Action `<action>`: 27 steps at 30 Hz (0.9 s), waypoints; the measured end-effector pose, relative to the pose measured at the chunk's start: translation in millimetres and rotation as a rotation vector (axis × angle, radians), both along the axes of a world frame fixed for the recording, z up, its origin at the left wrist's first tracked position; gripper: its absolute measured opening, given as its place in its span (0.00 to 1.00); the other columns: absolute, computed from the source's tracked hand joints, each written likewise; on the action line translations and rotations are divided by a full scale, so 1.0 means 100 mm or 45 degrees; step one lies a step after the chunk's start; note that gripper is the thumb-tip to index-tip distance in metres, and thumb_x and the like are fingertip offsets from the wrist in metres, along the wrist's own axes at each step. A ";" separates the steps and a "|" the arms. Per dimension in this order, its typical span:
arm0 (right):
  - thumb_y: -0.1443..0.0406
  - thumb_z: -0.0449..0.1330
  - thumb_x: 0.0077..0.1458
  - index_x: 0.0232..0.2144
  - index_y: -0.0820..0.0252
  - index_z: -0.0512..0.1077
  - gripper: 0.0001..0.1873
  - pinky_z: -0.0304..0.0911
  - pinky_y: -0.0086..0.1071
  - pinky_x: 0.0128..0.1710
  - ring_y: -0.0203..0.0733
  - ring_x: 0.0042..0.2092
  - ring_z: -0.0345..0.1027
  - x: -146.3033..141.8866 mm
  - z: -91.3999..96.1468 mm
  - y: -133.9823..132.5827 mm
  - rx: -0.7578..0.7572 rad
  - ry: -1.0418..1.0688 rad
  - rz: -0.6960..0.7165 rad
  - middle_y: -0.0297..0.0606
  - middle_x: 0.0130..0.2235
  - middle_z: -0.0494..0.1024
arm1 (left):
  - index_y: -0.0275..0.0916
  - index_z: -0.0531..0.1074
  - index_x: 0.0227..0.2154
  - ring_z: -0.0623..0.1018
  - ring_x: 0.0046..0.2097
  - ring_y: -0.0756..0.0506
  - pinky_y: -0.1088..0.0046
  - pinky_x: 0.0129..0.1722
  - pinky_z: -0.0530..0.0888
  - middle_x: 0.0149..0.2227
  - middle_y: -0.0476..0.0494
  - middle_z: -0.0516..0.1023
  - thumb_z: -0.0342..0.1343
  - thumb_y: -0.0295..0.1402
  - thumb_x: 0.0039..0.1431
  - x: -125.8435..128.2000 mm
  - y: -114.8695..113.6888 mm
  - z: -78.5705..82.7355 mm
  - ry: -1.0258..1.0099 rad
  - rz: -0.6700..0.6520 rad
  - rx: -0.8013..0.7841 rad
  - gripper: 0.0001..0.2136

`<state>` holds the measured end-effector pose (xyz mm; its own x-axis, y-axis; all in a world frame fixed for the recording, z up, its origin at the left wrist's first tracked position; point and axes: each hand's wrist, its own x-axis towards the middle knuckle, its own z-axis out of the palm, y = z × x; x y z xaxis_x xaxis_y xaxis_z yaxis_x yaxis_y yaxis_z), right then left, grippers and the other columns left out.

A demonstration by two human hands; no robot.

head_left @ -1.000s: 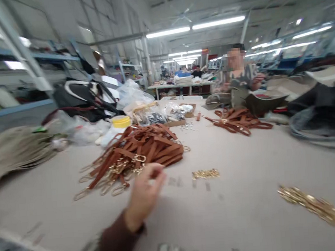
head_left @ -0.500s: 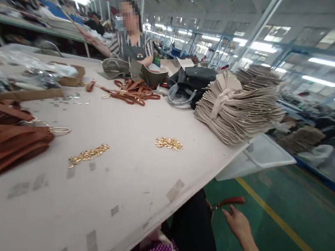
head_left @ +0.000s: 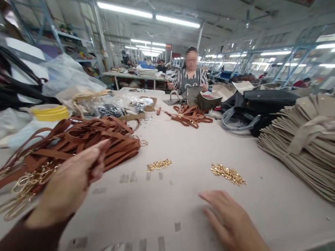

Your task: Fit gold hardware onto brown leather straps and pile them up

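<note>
My left hand (head_left: pixel 75 178) is over the near side of a heap of brown leather straps (head_left: pixel 77 139). Its fingers are curled and pressed together, and what they hold, if anything, is hidden. Gold metal clasps (head_left: pixel 13 205) on the strap ends lie beside and behind that wrist. My right hand (head_left: pixel 231 221) is low over the table, thumb and fingers apart, holding nothing. Just beyond its fingertips lies a small pile of gold metal pieces (head_left: pixel 228 174). A second gold pile (head_left: pixel 159 164) sits farther left, between the strap heap and the first pile.
Stacked beige bag pieces (head_left: pixel 313 148), tied with a band, stand at the right. Black bags (head_left: pixel 265 103) lie behind them. More brown straps (head_left: pixel 191 115) are mid-table, near a co-worker (head_left: pixel 191 78) across from me. A yellow-rimmed tub (head_left: pixel 49 112) and plastic-wrapped parts stand left.
The view has swung left and up. My right hand, earlier below the table edge by a red-handled tool, is now over the tabletop without it. My left hand has come into view.
</note>
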<state>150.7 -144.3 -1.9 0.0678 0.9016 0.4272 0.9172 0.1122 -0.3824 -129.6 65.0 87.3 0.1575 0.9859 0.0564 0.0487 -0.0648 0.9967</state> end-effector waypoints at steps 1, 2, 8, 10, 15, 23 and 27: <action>0.67 0.54 0.59 0.50 0.55 0.71 0.17 0.67 0.41 0.50 0.46 0.49 0.69 -0.17 0.01 0.24 -0.060 -0.038 0.095 0.39 0.48 0.77 | 0.33 0.70 0.52 0.62 0.24 0.57 0.84 0.22 0.59 0.26 0.53 0.66 0.50 0.35 0.61 0.15 -0.01 -0.02 -0.121 -0.081 -0.050 0.19; 0.68 0.55 0.59 0.51 0.56 0.70 0.18 0.66 0.43 0.52 0.47 0.50 0.68 -0.34 0.02 0.44 -0.119 -0.062 0.144 0.39 0.50 0.76 | 0.32 0.70 0.53 0.63 0.25 0.56 0.83 0.22 0.59 0.27 0.52 0.68 0.53 0.33 0.57 0.30 -0.03 -0.05 -0.246 -0.151 -0.077 0.21; 0.60 0.61 0.56 0.52 0.56 0.68 0.21 0.62 0.51 0.52 0.56 0.55 0.62 -0.92 -0.12 1.17 -0.273 -0.170 0.090 0.44 0.55 0.71 | 0.34 0.75 0.44 0.69 0.28 0.54 0.80 0.30 0.68 0.27 0.51 0.72 0.64 0.33 0.49 0.85 0.00 -0.33 -0.542 -0.302 -0.082 0.18; 0.57 0.61 0.56 0.53 0.56 0.67 0.24 0.60 0.52 0.53 0.58 0.57 0.60 -1.00 -0.15 1.30 -0.255 -0.183 0.053 0.45 0.57 0.69 | 0.34 0.74 0.37 0.71 0.29 0.54 0.80 0.31 0.69 0.27 0.52 0.72 0.65 0.33 0.47 0.83 0.04 -0.41 -0.560 -0.281 -0.123 0.14; 0.57 0.60 0.57 0.55 0.58 0.66 0.26 0.57 0.55 0.55 0.59 0.58 0.58 -1.07 -0.19 1.48 -0.243 -0.134 0.006 0.46 0.57 0.70 | 0.37 0.69 0.36 0.72 0.25 0.55 0.83 0.22 0.67 0.30 0.51 0.74 0.65 0.37 0.49 0.72 0.11 -0.55 -0.498 -0.247 -0.243 0.15; 0.70 0.53 0.59 0.40 0.59 0.76 0.12 0.67 0.36 0.42 0.41 0.40 0.73 -0.60 -0.16 1.18 -0.003 0.532 0.013 0.39 0.38 0.80 | 0.34 0.70 0.42 0.75 0.31 0.52 0.81 0.25 0.66 0.37 0.42 0.79 0.57 0.32 0.55 0.80 -0.08 -0.70 -0.312 -0.517 -0.371 0.12; 0.61 0.62 0.55 0.34 0.60 0.75 0.08 0.69 0.29 0.33 0.37 0.31 0.73 -0.42 -0.06 0.85 -0.001 1.261 -0.133 0.35 0.28 0.79 | 0.34 0.68 0.47 0.76 0.44 0.45 0.74 0.39 0.71 0.44 0.38 0.77 0.55 0.31 0.55 0.92 -0.28 -0.71 -0.231 -0.740 -0.402 0.16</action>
<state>108.4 -59.1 -8.3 0.4723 0.8711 0.1344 0.1890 0.0489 -0.9808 -38.1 36.7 16.3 0.6810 0.7179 -0.1445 -0.0755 0.2651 0.9613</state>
